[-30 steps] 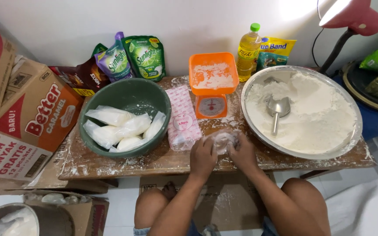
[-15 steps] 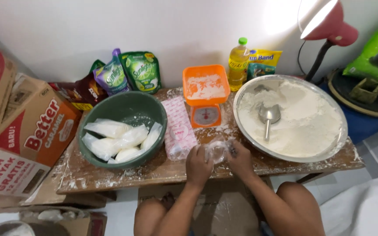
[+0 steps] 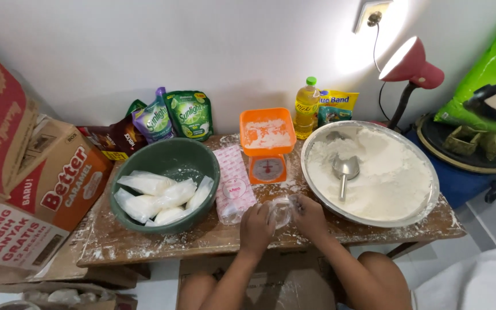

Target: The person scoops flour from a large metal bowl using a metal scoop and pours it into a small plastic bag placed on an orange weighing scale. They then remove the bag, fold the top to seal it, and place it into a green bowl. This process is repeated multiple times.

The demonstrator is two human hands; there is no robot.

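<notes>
Both hands meet at the near edge of the table, over a small clear plastic bag (image 3: 281, 211) that looks to have white powder in it. The left hand (image 3: 258, 228) closes on the bag's left side and the right hand (image 3: 308, 215) on its right — fingers curled around the plastic, the bag pinched between them just above the wood. It is a small lump with no clear long axis from here; neither hand is nearer, since both are already on it.

Just left of the grip lies a flat stack of pink-printed empty bags (image 3: 233, 183), its long side running from near to far. Straight beyond the hands stands an orange kitchen scale (image 3: 267, 144) with powder in its tray. To the right, close by the right hand, sits the wide metal basin (image 3: 420, 172) heaped with flour, a metal scoop (image 3: 345, 170) resting in it with its handle pointing toward the near side. To the left, farther from the left hand, is the green bowl (image 3: 202, 158) holding several filled, sealed bags (image 3: 159, 195).

The bag's mouth is hidden under the fingers — I cannot tell whether it is open, twisted or tied, nor how full it is. The wooden table (image 3: 144, 241) is dusted white, and its near edge cuts off the forearms.
</notes>
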